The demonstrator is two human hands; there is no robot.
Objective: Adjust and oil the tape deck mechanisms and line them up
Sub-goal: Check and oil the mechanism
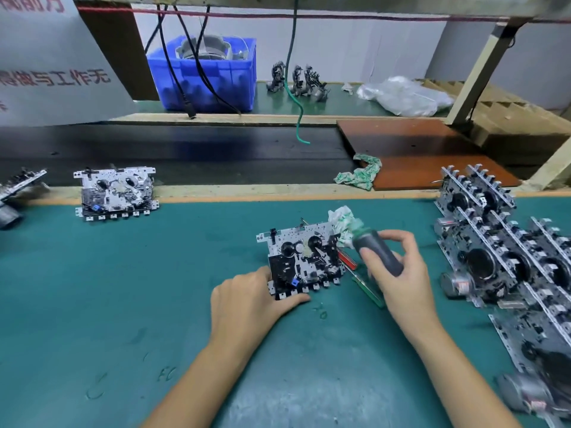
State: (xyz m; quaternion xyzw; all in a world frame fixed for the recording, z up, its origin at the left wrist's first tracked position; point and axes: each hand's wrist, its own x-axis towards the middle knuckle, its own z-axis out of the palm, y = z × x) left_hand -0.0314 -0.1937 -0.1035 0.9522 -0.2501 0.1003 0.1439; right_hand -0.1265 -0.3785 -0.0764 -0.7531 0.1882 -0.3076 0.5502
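Right now the oiling step looks to be in hand: the tape deck mechanism [304,261] lies flat on the green counter [123,304], near its middle, with the left hand [247,299] steadying its lower left corner, thumb along the front edge and fingers [265,273] curled against the side. The right hand [398,270] grips a dark oil bottle [377,253], fingers wrapped round its body, the green-capped end tilted toward the mechanism's upper right corner, where a crumpled rag [341,223] sits. To do this well, I would keep the left hand pressing so the chassis cannot slide, bring the tip low over the pivot before squeezing, and squeeze sparingly; stray oil near the black flywheels would likely cause slipping. A red-handled tool [347,261] lies just beside the mechanism. Finished units already stand lined up at far left [116,193]; a stack of others [506,261] waits at right.
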